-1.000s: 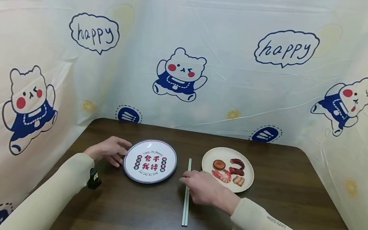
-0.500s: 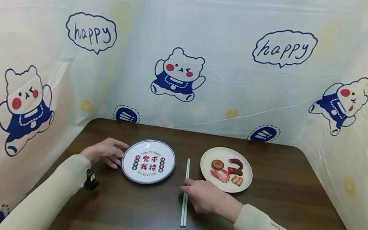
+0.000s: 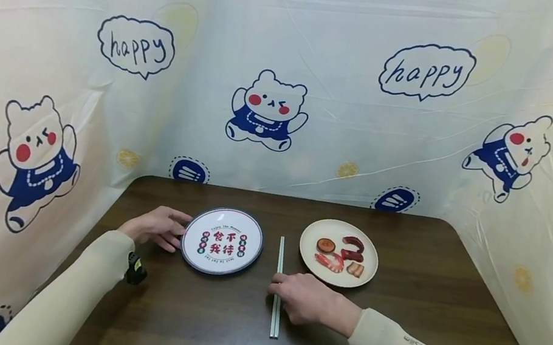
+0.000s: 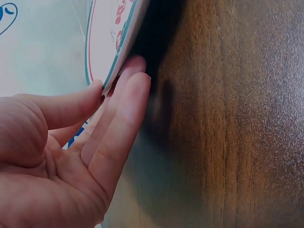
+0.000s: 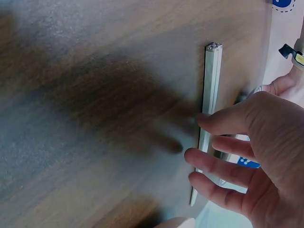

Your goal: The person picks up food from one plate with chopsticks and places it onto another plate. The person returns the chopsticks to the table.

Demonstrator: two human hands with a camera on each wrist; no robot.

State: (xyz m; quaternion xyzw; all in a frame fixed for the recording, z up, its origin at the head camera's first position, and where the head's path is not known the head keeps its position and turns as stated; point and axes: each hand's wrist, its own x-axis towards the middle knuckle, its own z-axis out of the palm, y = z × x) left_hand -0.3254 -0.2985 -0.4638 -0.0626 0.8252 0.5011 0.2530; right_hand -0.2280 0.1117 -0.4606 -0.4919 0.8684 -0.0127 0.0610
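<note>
On the table's left half lies a white plate (image 3: 222, 241) with a dark blue rim and red and green Chinese lettering. My left hand (image 3: 158, 227) is at its left edge. The left wrist view has the thumb on the rim and the fingers (image 4: 135, 97) reaching under the edge. A pair of pale green chopsticks (image 3: 275, 317) lies lengthwise in the middle of the table. My right hand (image 3: 307, 298) holds them around mid-length from the right, its thumb and fingertips at the chopsticks (image 5: 212, 71) in the right wrist view.
A cream plate (image 3: 312, 237) at the back right bears food pieces, among them a shrimp (image 3: 330, 261), a sausage-like piece (image 3: 352, 255) and a round brown slice (image 3: 326, 245). The dark wooden table (image 3: 204, 332) is enclosed by a printed curtain (image 3: 325, 82).
My right hand has slid a little nearer to me along the chopsticks, its fingers drawing closer to them. My left hand stays at the white plate's edge, and the view has shifted slightly.
</note>
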